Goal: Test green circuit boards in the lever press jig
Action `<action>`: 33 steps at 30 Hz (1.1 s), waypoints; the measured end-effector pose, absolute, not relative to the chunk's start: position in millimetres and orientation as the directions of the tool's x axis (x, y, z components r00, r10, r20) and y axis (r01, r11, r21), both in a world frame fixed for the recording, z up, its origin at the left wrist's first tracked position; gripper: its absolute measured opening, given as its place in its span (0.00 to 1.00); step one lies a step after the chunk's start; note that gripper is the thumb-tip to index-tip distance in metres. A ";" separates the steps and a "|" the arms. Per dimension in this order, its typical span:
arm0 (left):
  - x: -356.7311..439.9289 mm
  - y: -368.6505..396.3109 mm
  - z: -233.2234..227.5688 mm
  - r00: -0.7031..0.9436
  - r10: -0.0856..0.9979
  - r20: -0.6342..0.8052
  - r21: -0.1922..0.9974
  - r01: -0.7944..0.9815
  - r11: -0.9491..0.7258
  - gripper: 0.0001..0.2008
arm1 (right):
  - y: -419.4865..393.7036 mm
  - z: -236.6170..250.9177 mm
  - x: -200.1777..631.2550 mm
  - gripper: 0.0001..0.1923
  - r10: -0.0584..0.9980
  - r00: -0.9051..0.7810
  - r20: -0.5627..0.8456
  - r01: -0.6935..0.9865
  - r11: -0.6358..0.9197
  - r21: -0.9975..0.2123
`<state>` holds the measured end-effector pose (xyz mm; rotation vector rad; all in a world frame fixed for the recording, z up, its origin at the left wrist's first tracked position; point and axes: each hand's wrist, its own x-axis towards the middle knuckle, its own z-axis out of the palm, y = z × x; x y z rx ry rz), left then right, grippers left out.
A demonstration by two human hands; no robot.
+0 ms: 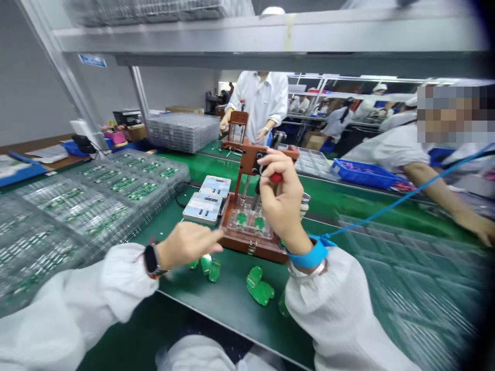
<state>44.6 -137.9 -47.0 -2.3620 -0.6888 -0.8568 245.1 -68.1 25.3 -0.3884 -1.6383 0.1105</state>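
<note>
Here the right hand is raised above the brown press fixture, its grip closed round the red knob of the fixture's lever, thumb and fingers wrapped tight so that only a sliver of red shows; the lever head sits just left of the knuckles, and the two upright posts run straight down from it to the base, so the line from the grip to the nest is near vertical; in that nest, under a clear cover, lie small green boards, directly below the held knob and a little toward the person; the left hand rests low on the green tabletop, fingers loosely curled and pointing right, the fingertips touching or just short of the fixture's near left corner, holding nothing that can be seen; it is the hand nearer the loose green boards lying just beneath it, while a second pair of loose boards lies between the two sleeves, apart from the fixture's front edge; two white-and-blue boxes stand just left of the fixture, and clear stacked trays of boards spread farther left; a blue wrist strap rings the right wrist, its cord running off to the right.
</note>
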 end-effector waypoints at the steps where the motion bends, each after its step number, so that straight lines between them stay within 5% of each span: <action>1: 64.7 -133.7 -57.0 0.734 0.179 0.655 -0.369 0.518 -0.772 0.13 | -69.5 26.7 246.6 0.09 0.319 -0.075 0.945 0.189 0.935 -0.301; 5: 122.8 -115.9 -91.0 0.766 -0.071 0.638 -0.499 0.342 -0.796 0.15 | -72.5 30.4 248.1 0.10 0.323 -0.112 0.940 0.214 0.931 -0.294; 13: 147.0 -109.5 -121.6 0.832 -0.149 0.535 -0.529 0.193 -0.826 0.14 | -68.7 27.6 240.3 0.12 0.275 -0.043 0.960 0.205 0.943 -0.261; 21: 138.8 -113.2 -130.6 0.848 -0.175 0.501 -0.478 0.102 -0.873 0.15 | -69.6 25.8 239.3 0.11 0.301 -0.045 0.952 0.196 0.938 -0.287; 33: 118.4 -118.2 -134.4 0.911 0.011 0.413 -0.290 0.142 -0.947 0.35 | -69.0 21.6 238.6 0.08 0.321 -0.027 0.947 0.215 0.927 -0.308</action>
